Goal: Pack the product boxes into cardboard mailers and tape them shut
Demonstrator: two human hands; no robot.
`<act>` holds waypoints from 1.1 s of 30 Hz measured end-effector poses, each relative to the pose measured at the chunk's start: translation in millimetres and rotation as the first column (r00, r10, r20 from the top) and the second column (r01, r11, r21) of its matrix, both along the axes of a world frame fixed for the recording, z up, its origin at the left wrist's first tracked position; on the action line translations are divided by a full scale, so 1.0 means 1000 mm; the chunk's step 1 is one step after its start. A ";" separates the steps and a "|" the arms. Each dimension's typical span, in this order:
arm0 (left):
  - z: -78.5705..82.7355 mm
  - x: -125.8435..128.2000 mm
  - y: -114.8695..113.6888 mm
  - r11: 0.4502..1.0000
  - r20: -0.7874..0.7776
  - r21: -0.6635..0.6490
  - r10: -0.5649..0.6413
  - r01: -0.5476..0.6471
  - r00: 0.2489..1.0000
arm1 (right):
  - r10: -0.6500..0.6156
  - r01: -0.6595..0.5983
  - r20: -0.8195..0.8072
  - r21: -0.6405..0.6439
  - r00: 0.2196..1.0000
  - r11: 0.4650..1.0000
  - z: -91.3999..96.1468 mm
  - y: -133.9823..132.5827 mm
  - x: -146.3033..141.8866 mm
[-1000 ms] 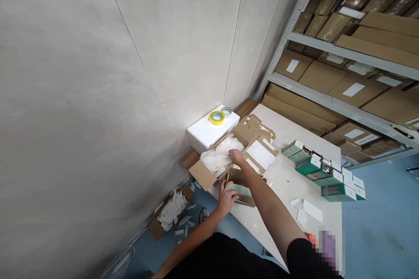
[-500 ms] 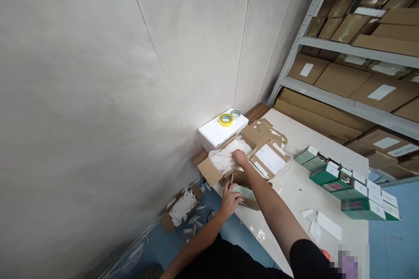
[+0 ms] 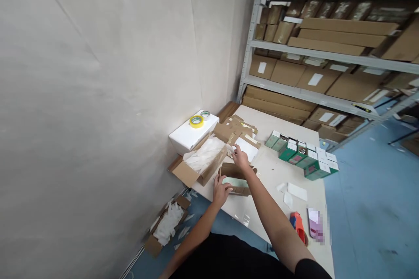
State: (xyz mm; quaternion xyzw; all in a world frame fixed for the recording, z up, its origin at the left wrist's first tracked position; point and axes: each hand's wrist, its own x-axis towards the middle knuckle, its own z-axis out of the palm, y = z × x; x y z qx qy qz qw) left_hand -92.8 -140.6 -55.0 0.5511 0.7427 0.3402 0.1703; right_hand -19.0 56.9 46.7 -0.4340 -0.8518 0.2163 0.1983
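Observation:
My left hand (image 3: 221,192) grips the left wall of a small open cardboard box (image 3: 240,191) near the table's front edge. Inside that box lies a pale green box (image 3: 236,182), close to my left fingertips. Above and behind it, my right hand (image 3: 241,157) is closed on a piece of white packing material (image 3: 230,148), whose far end I cannot separate clearly from the pile. To the left stands a larger open carton (image 3: 214,169), full of white, crumpled packing strips (image 3: 207,154).
A white box (image 3: 178,137) bears a yellow tape roll (image 3: 196,122). Flattened cardboard (image 3: 235,128) lies behind. Green boxes (image 3: 299,153), a red tape dispenser (image 3: 297,226) and a phone (image 3: 314,222) sit rightward. A carton of scraps (image 3: 168,222) stands on the floor, shelving (image 3: 294,48) behind.
My right hand has come out of the packing pile and moved right with white material in it. My left hand stays at the small box. The view has turned right.

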 end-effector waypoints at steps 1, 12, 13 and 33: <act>0.000 0.006 0.005 1.000 -0.012 0.008 -0.018 0.018 1.000 | -0.052 0.052 -0.017 0.003 0.999 0.999 -0.001 -0.004 0.022; -0.043 0.086 0.037 0.960 0.014 -0.042 -0.277 0.278 0.961 | -0.179 0.176 0.006 -0.198 0.984 0.964 -0.080 -0.092 0.201; -0.049 0.092 0.036 0.955 0.022 -0.077 -0.285 0.286 0.958 | -0.193 0.187 -0.007 -0.220 0.981 0.957 -0.084 -0.097 0.214; -0.055 0.080 0.023 0.965 0.279 -0.240 -0.033 0.103 0.960 | -0.481 0.400 -0.064 -0.469 0.874 0.788 -0.165 -0.125 0.291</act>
